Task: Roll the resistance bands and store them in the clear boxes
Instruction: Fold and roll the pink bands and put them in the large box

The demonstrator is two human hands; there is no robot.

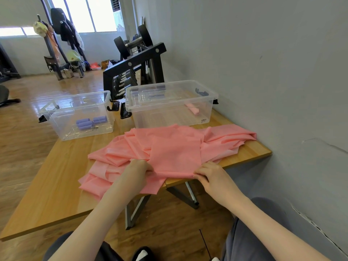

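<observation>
Head view: at frame centre, a heap of pink resistance bands (169, 147) sprawls over the wooden surface (56, 185). The left hand (138, 169) and right hand (211, 176) each pinch the near edge of the topmost band (fingers curled on it). Above, the left clear box (62, 117) holds purple rolls (90, 122); the right clear box (207, 102) holds a pink roll (194, 109).

Wooden table (56, 185) set close to the wall, crossed metal legs below. On it, a loose heap of pink bands (169, 147) spreads across the near edge, one end hanging over. Behind, two clear boxes: the left box (79, 117) and the right box (169, 108), standing apart.
</observation>
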